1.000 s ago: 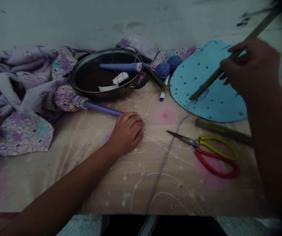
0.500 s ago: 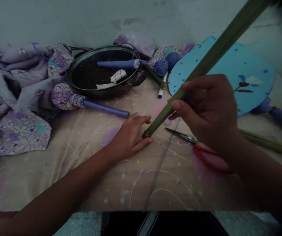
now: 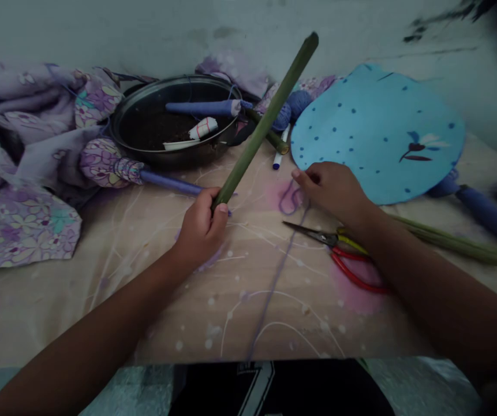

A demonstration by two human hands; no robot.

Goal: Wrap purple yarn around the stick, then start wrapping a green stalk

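My left hand (image 3: 202, 228) is wrapped round the lower end of a green bamboo stick (image 3: 265, 124), which slants up and to the right. My right hand (image 3: 332, 188) is closed in a pinch above a loop of purple yarn (image 3: 289, 199) on the table. I cannot make out whether the yarn is between its fingertips. From there the strand runs down to the table's front edge. Below my right hand lie scissors (image 3: 328, 238) with red and yellow handles, their blades across the yarn.
A dark pan (image 3: 138, 147) holds a purple yarn-wrapped stick (image 3: 205, 108). Purple floral cloth (image 3: 36, 225) is heaped at left, beside a cloth-headed stick (image 3: 170, 182). A blue fan-shaped piece (image 3: 361, 133), a marker (image 3: 280, 156) and blue yarn balls (image 3: 299, 104) lie behind; green stalks (image 3: 456, 240) lie right.
My left hand has closed round the bamboo stick's lower end. My right hand has let go of the stick and moved down to the yarn. The stick has shifted left.
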